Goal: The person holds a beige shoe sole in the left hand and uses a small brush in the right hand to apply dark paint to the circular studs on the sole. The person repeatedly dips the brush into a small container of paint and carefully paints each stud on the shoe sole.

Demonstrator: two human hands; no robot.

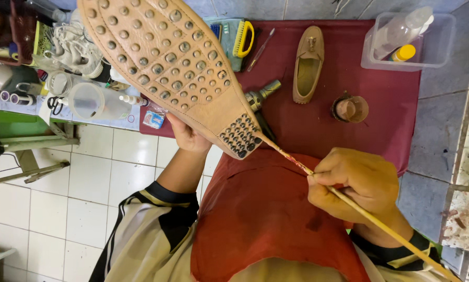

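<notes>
My left hand (pixel 188 137) holds up a tan loafer (pixel 166 62) with its studded sole facing me; most of the hand is hidden behind the shoe. My right hand (pixel 357 184) pinches a long thin wooden brush (pixel 302 166) like a pencil. The brush tip touches the heel end of the sole, where the rubber studs are dark (pixel 238 137). A red apron (pixel 265 214) covers my lap below both hands.
On the dark red cloth (pixel 349 78) lie the matching tan loafer (pixel 308 63), a small round pot of brown paste (pixel 351 108) and a metal tool (pixel 260 96). A clear box with bottles (pixel 406 39) stands at top right. A yellow brush (pixel 242 37) and cluttered bench (pixel 62 68) sit left.
</notes>
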